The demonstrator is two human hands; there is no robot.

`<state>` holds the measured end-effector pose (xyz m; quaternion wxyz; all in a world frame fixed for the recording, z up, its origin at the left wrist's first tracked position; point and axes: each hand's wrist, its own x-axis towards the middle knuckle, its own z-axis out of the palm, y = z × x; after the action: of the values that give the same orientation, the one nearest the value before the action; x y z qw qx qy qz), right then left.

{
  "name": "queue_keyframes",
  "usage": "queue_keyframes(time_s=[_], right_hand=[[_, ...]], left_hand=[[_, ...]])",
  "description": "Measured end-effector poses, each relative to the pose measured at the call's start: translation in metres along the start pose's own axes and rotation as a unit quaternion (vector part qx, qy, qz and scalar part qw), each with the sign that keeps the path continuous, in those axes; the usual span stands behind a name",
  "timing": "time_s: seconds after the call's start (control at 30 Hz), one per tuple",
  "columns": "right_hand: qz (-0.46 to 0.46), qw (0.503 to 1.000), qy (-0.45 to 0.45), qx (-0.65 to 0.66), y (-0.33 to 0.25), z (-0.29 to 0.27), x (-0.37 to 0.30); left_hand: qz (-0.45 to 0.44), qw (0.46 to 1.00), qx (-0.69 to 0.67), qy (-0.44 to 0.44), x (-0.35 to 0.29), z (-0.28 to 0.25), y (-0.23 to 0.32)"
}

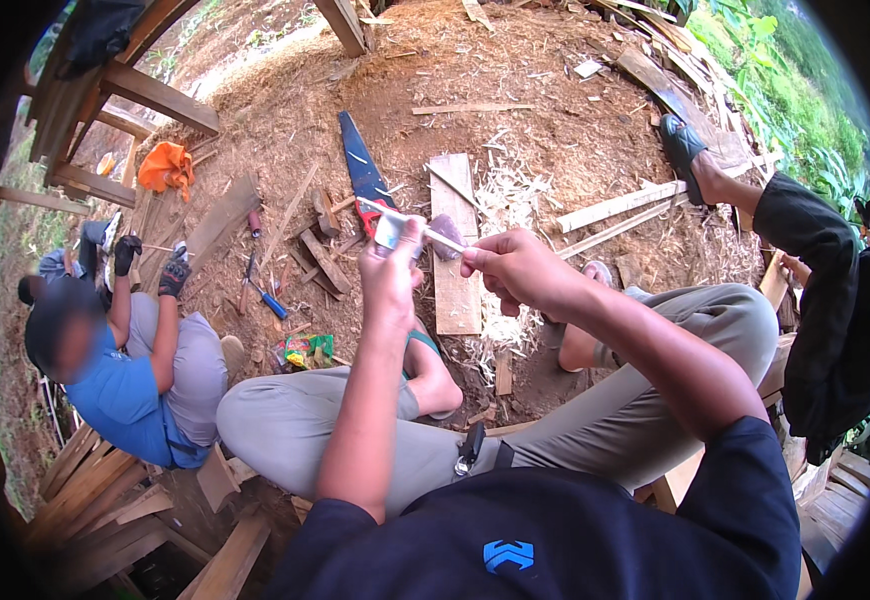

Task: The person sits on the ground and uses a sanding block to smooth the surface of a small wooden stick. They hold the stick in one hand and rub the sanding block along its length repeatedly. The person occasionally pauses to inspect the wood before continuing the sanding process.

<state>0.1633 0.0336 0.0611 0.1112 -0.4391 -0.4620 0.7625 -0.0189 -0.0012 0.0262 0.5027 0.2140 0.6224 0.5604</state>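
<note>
My left hand [391, 275] is closed around a flat, shiny, pale piece [389, 232], possibly a blade, and steadies a thin wooden stick [443, 240]. The stick's near right end is pinched between the thumb and fingers of my right hand [525, 268]. Behind the stick, a purplish-grey stone-like lump [444, 228] rests on a flat wooden board [457, 300] on the ground. Just beyond my left hand lies a handsaw [364, 165] with a dark blue blade and a red handle, partly hidden by that hand.
A gloved person [125, 370] sits at left holding a thin stick. Another person's leg [800, 240] reaches in from the right. A blue-handled tool [274, 304], wood blocks [326, 262], an orange cloth [166, 167], a green packet [309, 349] and pale shavings [515, 215] lie around.
</note>
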Motion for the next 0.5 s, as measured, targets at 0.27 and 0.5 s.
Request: queue_keyframes(time_s=[0.27, 0.5], right_hand=[[0.062, 0.973, -0.115, 0.192, 0.001, -0.011, -0.002], [0.038, 0.977, -0.087, 0.191, 0.001, -0.006, -0.006]], left_hand=[[0.022, 0.999, -0.038, -0.012, 0.011, -0.004, 0.008], [0.031, 0.999, 0.014, 0.006, 0.012, 0.002, 0.004]])
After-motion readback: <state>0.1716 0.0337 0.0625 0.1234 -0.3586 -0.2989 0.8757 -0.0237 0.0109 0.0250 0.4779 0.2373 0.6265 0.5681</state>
